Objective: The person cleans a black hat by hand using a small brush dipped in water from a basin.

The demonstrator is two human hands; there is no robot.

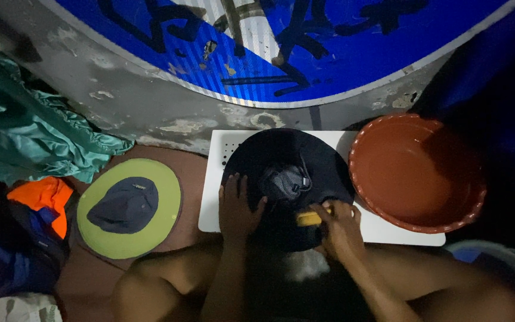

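A: Black hat [287, 173]?
B: Flat on the white board [216, 197], brim spread, between both hands.
A: Grips?
B: Left hand [238, 209] open, palm pressing the brim, likely to pin it down. Right hand [341, 223] closed around a yellow brush [308, 218] at the brim's near edge.
A: Around it?
B: Red basin [418, 173] just right, overlapping the board; green-brimmed hat [129, 207] left on the floor.

Left hand [238, 206] flat on a black hat [287, 173] lying on a white board [219, 179] — right hand [340, 226] gripping a yellow brush [307, 218], red basin [415, 173] just beside.
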